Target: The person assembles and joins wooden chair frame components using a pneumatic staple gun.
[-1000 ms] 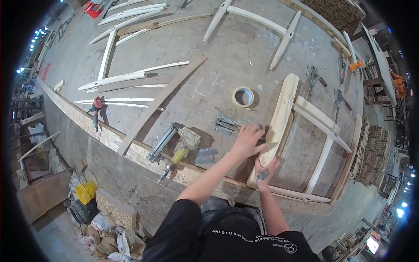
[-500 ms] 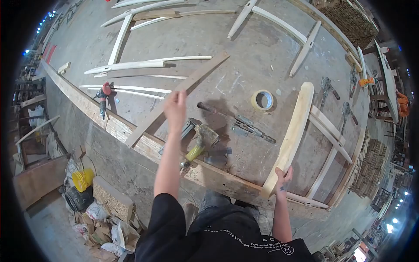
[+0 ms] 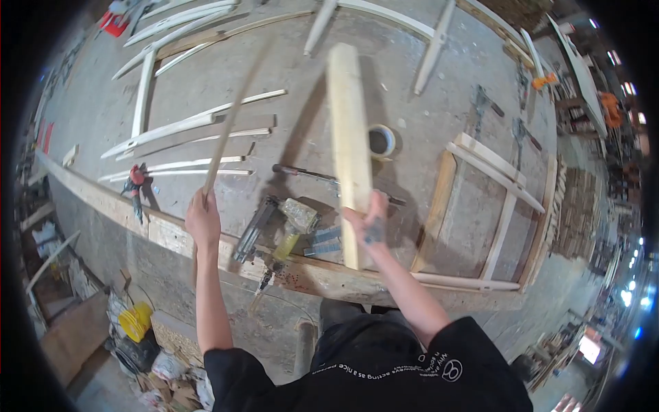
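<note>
Thick pale beam (image 3: 351,130), centre frame, upright in the right hand's (image 3: 367,223) grip; left of centre, the left hand (image 3: 204,218) clutched a thin strip (image 3: 236,110), and a nail gun (image 3: 298,215) lay between.

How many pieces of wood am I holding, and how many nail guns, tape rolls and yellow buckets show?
Held wood: 2 (thin strip, left hand; thick board, right hand)
Nail gun: 1
Tape roll: 1
Yellow bucket: 1
Total: 5

The left hand (image 3: 204,221) now grips the strip (image 3: 226,142), tilted up at centre-left; the right hand (image 3: 371,221) has swung the beam (image 3: 350,127) to centre.
</note>
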Action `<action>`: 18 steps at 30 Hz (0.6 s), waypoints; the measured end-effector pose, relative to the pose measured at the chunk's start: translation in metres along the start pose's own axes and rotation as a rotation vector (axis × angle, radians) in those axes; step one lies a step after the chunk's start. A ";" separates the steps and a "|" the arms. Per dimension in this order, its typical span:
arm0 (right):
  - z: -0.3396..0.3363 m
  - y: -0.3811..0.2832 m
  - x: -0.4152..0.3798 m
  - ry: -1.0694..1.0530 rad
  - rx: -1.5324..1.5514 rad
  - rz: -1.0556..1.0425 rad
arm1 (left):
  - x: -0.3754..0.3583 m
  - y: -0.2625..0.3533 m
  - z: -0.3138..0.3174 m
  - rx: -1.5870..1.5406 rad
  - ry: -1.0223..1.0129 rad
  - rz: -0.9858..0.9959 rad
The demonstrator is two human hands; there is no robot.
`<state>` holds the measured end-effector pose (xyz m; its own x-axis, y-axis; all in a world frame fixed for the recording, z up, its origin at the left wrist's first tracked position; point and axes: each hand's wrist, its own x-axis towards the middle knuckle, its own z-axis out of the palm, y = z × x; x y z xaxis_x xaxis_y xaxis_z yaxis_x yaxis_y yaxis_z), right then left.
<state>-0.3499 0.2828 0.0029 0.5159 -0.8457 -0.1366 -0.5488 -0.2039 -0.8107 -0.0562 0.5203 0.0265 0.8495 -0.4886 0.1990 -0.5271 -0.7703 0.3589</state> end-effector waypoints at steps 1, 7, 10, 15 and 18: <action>0.013 -0.008 0.004 -0.004 0.010 0.031 | -0.005 0.017 -0.005 -0.050 -0.038 -0.032; 0.036 0.014 0.009 0.029 0.135 -0.132 | -0.067 0.200 -0.017 -0.752 -0.547 -0.265; -0.039 0.056 0.010 0.153 0.162 -0.024 | -0.116 0.283 0.035 -0.922 -0.582 -0.052; -0.180 0.135 -0.010 0.363 -0.041 -0.041 | -0.204 0.388 0.149 -0.683 -0.566 -0.033; -0.216 0.162 -0.035 0.224 -0.155 -0.065 | -0.235 0.415 0.199 -0.546 -0.400 -0.009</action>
<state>-0.5994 0.1730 -0.0007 0.4046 -0.9128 0.0555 -0.6222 -0.3192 -0.7148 -0.4789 0.2344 -0.0529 0.7253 -0.6776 -0.1213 -0.3439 -0.5093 0.7889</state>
